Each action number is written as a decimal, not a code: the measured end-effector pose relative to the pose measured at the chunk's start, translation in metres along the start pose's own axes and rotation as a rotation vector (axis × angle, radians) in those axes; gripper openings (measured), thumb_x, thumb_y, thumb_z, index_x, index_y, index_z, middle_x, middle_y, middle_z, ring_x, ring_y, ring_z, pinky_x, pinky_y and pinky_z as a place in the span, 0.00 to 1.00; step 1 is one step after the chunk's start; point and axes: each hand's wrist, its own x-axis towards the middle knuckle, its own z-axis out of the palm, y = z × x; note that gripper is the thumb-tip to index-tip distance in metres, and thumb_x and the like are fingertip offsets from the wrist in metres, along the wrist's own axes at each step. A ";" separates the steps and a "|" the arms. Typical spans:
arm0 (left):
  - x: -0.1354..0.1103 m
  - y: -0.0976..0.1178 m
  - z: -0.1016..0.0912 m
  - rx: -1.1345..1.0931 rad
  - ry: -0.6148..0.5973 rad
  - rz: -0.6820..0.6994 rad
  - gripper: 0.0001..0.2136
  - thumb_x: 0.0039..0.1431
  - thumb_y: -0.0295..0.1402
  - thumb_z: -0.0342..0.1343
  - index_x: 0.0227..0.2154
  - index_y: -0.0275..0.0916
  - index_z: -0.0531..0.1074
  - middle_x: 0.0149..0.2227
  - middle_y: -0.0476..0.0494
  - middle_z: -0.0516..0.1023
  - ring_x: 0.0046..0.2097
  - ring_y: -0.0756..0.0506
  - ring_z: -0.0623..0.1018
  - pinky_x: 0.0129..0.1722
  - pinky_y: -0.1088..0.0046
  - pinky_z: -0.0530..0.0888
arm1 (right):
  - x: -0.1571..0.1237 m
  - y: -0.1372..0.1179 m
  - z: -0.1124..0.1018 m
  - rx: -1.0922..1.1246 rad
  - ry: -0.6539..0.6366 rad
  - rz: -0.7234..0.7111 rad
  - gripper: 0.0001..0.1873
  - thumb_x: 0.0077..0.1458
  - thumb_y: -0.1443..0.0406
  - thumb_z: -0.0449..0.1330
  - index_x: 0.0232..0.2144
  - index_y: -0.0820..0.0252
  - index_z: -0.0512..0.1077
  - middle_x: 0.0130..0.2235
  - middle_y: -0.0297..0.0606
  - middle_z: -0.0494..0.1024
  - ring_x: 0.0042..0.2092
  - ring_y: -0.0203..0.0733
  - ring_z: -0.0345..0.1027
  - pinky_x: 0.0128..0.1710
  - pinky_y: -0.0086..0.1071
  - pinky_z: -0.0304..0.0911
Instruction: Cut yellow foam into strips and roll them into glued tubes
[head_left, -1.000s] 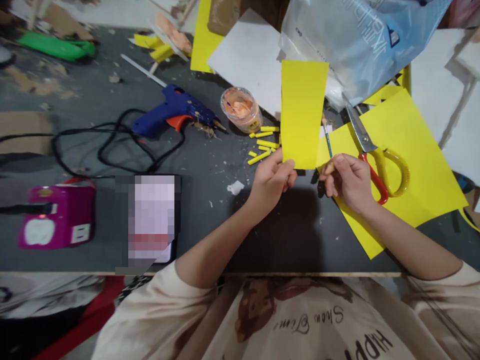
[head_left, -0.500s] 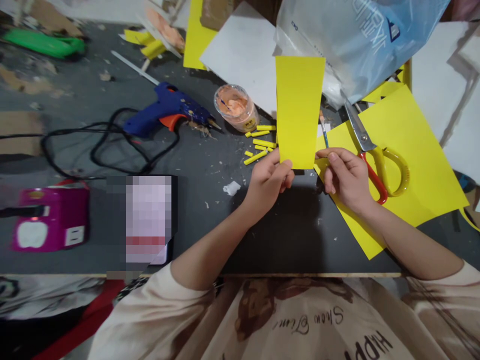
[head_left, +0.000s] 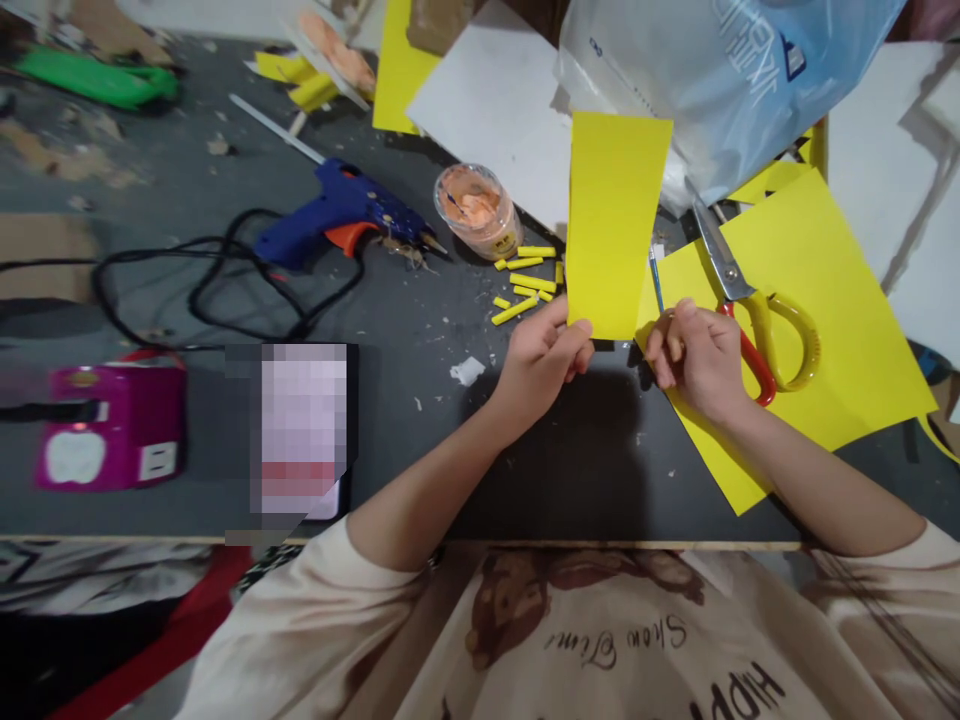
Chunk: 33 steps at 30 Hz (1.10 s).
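Observation:
A yellow rectangular paper strip [head_left: 619,225] stands raised above the table, its lower left corner pinched between the thumb and fingers of my left hand [head_left: 546,350]. My right hand [head_left: 697,355] is just right of the strip, apart from it, with loosely curled fingers and nothing visible in them. Beneath and beside that hand are a large yellow sheet [head_left: 847,290] and scissors [head_left: 739,290] with one red and one yellow handle. A thin blue paintbrush [head_left: 657,280] lies between the strip and the scissors. Several short yellow rolls [head_left: 532,283] are left of the strip.
An open tub of peach-coloured paste [head_left: 480,215] stands beside a blue glue gun [head_left: 337,215] with a looping black cord. Farther left are a magenta power socket [head_left: 112,425], a phone [head_left: 304,430] and a green tool [head_left: 97,78]. A plastic bag [head_left: 720,90] lies at the back.
The strip has shifted slightly right in view, still in my left hand. My right hand's fingers have drawn back from its lower right corner and curled. The whole view has shifted a little.

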 end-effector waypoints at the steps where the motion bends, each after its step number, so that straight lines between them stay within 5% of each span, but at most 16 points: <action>1: -0.001 0.000 0.000 -0.013 -0.014 -0.006 0.04 0.51 0.34 0.51 0.25 0.39 0.65 0.14 0.57 0.61 0.15 0.56 0.59 0.16 0.79 0.55 | 0.000 0.000 0.000 0.008 -0.012 -0.007 0.26 0.58 0.50 0.55 0.16 0.60 0.64 0.21 0.30 0.72 0.15 0.25 0.61 0.14 0.24 0.52; 6: -0.004 0.001 -0.001 -0.061 -0.094 -0.022 0.07 0.51 0.37 0.52 0.27 0.38 0.67 0.15 0.56 0.63 0.16 0.55 0.61 0.16 0.78 0.57 | 0.000 0.001 -0.001 0.018 -0.111 0.022 0.09 0.56 0.57 0.61 0.31 0.56 0.72 0.19 0.24 0.68 0.18 0.27 0.64 0.15 0.22 0.55; 14: -0.001 0.000 -0.002 -0.075 -0.217 -0.070 0.10 0.51 0.40 0.51 0.27 0.37 0.65 0.16 0.54 0.67 0.18 0.55 0.63 0.17 0.78 0.60 | -0.001 0.006 -0.003 0.052 -0.200 0.009 0.13 0.59 0.55 0.57 0.29 0.57 0.70 0.18 0.25 0.69 0.18 0.27 0.61 0.18 0.23 0.56; 21: -0.003 -0.002 -0.003 0.016 -0.254 -0.003 0.11 0.58 0.39 0.49 0.28 0.36 0.66 0.22 0.51 0.70 0.22 0.54 0.69 0.23 0.79 0.68 | 0.001 0.005 -0.003 0.024 -0.090 0.054 0.14 0.56 0.53 0.60 0.26 0.56 0.69 0.16 0.24 0.68 0.15 0.28 0.60 0.15 0.24 0.54; 25: -0.001 -0.016 -0.002 0.117 -0.205 0.111 0.12 0.63 0.39 0.47 0.41 0.36 0.68 0.29 0.47 0.76 0.26 0.53 0.74 0.27 0.78 0.73 | 0.002 0.004 0.000 -0.022 -0.049 0.043 0.14 0.49 0.54 0.65 0.25 0.56 0.68 0.15 0.23 0.67 0.15 0.29 0.62 0.12 0.23 0.52; 28: 0.003 -0.028 -0.002 0.139 -0.140 0.286 0.25 0.62 0.39 0.51 0.61 0.46 0.54 0.46 0.42 0.77 0.34 0.50 0.79 0.30 0.77 0.76 | 0.003 0.006 0.001 -0.042 -0.039 0.028 0.12 0.47 0.57 0.67 0.28 0.55 0.68 0.15 0.22 0.68 0.14 0.29 0.62 0.12 0.23 0.52; 30: 0.004 -0.031 -0.005 0.164 -0.102 0.390 0.26 0.61 0.40 0.52 0.61 0.51 0.55 0.56 0.42 0.70 0.43 0.47 0.79 0.33 0.76 0.77 | 0.003 0.008 0.001 -0.046 -0.020 0.002 0.11 0.49 0.59 0.66 0.28 0.55 0.67 0.15 0.22 0.67 0.15 0.29 0.62 0.12 0.22 0.53; 33: 0.002 -0.025 -0.009 0.184 -0.081 0.464 0.16 0.62 0.40 0.51 0.51 0.45 0.70 0.56 0.42 0.71 0.52 0.43 0.75 0.36 0.74 0.78 | 0.004 0.010 0.001 -0.049 0.055 -0.044 0.10 0.51 0.61 0.64 0.27 0.56 0.66 0.16 0.22 0.67 0.15 0.28 0.61 0.12 0.22 0.53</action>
